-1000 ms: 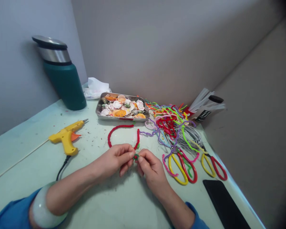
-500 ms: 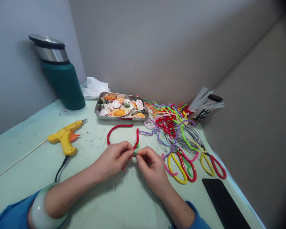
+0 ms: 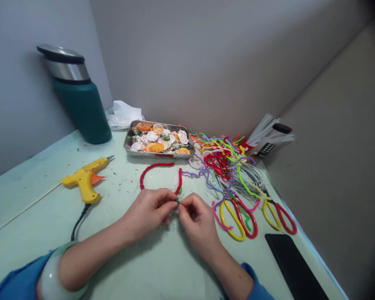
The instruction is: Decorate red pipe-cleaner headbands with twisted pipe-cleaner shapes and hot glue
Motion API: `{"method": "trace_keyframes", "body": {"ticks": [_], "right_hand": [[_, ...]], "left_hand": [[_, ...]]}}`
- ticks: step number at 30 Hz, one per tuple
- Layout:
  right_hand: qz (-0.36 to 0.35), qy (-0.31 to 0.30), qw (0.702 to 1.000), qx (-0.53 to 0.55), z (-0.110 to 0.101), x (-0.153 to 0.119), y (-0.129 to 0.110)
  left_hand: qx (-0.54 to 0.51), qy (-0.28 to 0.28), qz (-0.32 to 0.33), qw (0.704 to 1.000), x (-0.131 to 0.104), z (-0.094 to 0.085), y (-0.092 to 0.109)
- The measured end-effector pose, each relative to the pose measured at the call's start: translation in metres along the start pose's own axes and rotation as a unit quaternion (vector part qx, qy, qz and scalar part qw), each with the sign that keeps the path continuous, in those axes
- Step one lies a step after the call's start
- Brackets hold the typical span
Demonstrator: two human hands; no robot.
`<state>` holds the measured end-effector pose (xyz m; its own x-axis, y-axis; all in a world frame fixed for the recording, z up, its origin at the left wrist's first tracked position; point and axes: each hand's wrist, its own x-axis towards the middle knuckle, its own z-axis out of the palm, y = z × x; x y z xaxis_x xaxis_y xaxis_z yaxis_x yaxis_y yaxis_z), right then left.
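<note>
Pale green tabletop [image 3: 121, 258], both hands [image 3: 175, 212] pinching a green piece [image 3: 178, 201], red stem [image 3: 156, 165] behind.

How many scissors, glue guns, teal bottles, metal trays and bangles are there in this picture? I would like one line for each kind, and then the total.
Scissors: 2
Glue gun: 1
Teal bottle: 1
Metal tray: 1
Bangle: 1
Total: 6
</note>
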<state>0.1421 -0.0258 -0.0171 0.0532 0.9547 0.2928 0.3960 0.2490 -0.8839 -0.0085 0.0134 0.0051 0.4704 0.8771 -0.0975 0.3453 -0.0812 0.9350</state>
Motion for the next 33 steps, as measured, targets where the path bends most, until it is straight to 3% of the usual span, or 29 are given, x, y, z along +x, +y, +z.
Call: {"method": "trace_keyframes", "body": {"ticks": [3,9,24,28,33], "right_hand": [[0.042,-0.002,0.998,0.038,0.002,0.0,0.001],[0.131,-0.02,0.979,0.152,0.002,0.002,-0.002],[0.198,-0.053,0.918,0.338,0.001,0.002,-0.001],[0.182,-0.041,0.949,0.255,0.001,0.003,-0.002],[0.073,-0.024,0.993,0.094,0.001,0.001,-0.002]], "left_hand": [[-0.008,-0.006,-0.003,1.0,-0.001,0.001,0.0],[-0.123,-0.023,-0.073,0.989,0.001,0.002,0.007],[-0.295,-0.05,-0.114,0.947,0.004,0.0,0.007],[-0.264,-0.03,-0.119,0.957,0.005,-0.001,0.009],[-0.116,0.018,-0.065,0.991,0.004,-0.002,0.006]]}}
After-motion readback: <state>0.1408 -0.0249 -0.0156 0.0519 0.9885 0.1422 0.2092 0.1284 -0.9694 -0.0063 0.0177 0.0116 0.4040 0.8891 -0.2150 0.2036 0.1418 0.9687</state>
